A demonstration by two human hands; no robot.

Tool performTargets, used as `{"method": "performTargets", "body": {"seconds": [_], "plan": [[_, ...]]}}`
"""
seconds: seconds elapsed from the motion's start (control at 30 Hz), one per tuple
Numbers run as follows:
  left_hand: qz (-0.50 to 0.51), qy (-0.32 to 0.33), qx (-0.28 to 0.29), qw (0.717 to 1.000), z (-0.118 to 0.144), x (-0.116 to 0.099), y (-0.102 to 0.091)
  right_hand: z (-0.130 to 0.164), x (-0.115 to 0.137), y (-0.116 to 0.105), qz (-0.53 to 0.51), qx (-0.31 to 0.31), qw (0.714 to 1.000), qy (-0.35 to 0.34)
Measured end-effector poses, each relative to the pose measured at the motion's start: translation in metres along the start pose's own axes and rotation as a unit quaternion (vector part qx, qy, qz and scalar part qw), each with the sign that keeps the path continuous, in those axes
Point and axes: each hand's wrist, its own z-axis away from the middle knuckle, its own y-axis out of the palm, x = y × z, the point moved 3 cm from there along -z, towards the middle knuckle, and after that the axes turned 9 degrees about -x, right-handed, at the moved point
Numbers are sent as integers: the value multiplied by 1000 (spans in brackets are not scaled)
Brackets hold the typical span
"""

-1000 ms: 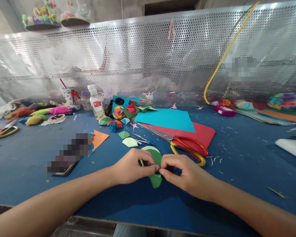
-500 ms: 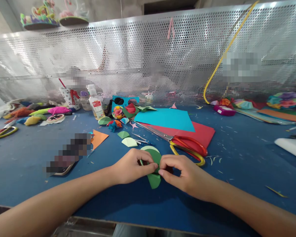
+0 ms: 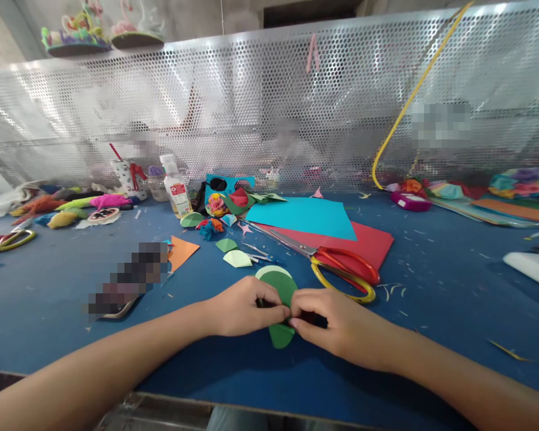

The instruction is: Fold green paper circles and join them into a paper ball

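Observation:
Between my hands is a piece of green paper (image 3: 282,336) with rounded edges, dark green with a paler layer showing at the top. My left hand (image 3: 247,306) pinches it from the left, thumb and fingertips together. From the right, my right hand (image 3: 330,320) pinches the same paper, its fingertips nearly touching the left ones. The exact fold under the fingertips is hidden. Just beyond lie a folded pale green paper piece (image 3: 238,258) and a mid-green one (image 3: 226,245). Large scissors (image 3: 341,272) with red and yellow handles rest beside my right hand.
Behind the scissors lie blue paper (image 3: 305,216) and red paper (image 3: 372,242). A phone (image 3: 126,287) and orange paper (image 3: 182,252) are at left. A glue bottle (image 3: 176,188) stands farther back. A perforated metal screen (image 3: 233,108) borders the blue table (image 3: 440,299).
Both hands stay pinched on the green paper, with only slight finger shifts. The whole view has moved a little, so everything sits slightly farther right.

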Motion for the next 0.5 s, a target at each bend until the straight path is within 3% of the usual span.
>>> {"method": "performTargets", "body": {"seconds": [0.5], "plan": [[-24,32,-1,999,2,-3,1,1,1,0,23,8,1000,-18]]}}
